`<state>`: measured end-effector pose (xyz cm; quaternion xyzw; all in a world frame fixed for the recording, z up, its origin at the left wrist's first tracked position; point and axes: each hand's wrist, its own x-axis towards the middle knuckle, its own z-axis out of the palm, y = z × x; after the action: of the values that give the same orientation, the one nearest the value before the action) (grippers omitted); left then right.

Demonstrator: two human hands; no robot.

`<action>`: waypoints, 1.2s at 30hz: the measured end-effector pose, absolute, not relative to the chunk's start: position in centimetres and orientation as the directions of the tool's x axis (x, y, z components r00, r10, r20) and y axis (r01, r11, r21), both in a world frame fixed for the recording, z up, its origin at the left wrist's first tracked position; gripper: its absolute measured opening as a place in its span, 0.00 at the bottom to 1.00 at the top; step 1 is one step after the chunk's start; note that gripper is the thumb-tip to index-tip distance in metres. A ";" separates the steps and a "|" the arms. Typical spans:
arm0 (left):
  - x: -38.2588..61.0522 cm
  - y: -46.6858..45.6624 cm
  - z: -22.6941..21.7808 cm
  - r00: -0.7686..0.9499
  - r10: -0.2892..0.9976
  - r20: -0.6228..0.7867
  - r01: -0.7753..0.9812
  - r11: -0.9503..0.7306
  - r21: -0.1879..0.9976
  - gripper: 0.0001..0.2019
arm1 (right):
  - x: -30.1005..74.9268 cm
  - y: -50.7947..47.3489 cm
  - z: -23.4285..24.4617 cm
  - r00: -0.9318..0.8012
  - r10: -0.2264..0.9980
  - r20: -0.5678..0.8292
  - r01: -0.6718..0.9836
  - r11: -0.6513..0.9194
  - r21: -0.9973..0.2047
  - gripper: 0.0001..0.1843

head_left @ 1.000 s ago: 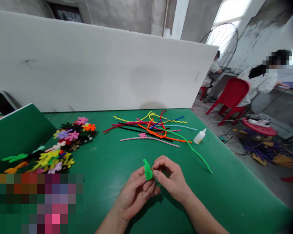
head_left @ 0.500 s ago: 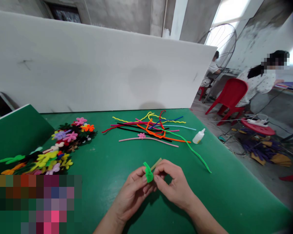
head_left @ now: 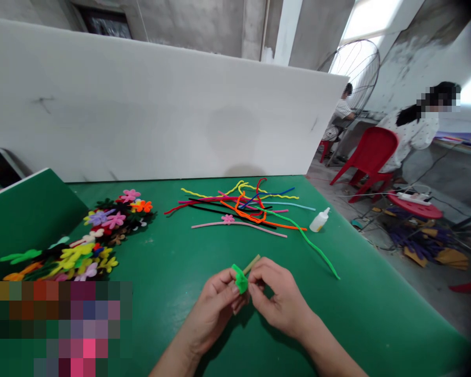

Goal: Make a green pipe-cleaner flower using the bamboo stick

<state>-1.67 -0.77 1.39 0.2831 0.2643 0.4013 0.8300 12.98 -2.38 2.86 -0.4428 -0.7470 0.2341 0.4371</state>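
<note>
Between thumb and fingers, my left hand holds a small bent shape of fuzzy bright green pipe cleaner. My right hand is closed in a pinch at the right edge of that shape, its thumb and forefinger touching it. A short olive-tan stick slants up from behind the green piece, beside my right forefinger; its lower end is hidden by my hands. Both hands are above the green tabletop, close to me.
Loose pipe cleaners in several colours lie ahead, with a pink flower among them. A white glue bottle stands at their right. Finished fuzzy flowers are heaped at left. A white partition closes the back; people sit beyond at right.
The green pipe-cleaner shape has turned and shifted slightly right in my fingers. My hands have otherwise hardly moved.
</note>
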 end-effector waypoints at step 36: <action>-1.9 -0.8 1.8 0.554 0.797 -0.241 -0.615 0.587 0.526 0.04 | 11.2 -3.0 3.3 -0.159 0.917 0.367 0.541 0.392 -0.744 0.05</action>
<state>-1.86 -0.82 1.75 0.1946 0.2332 0.4107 0.8597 11.16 -2.96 3.29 -0.5018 -0.7261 0.2288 0.4105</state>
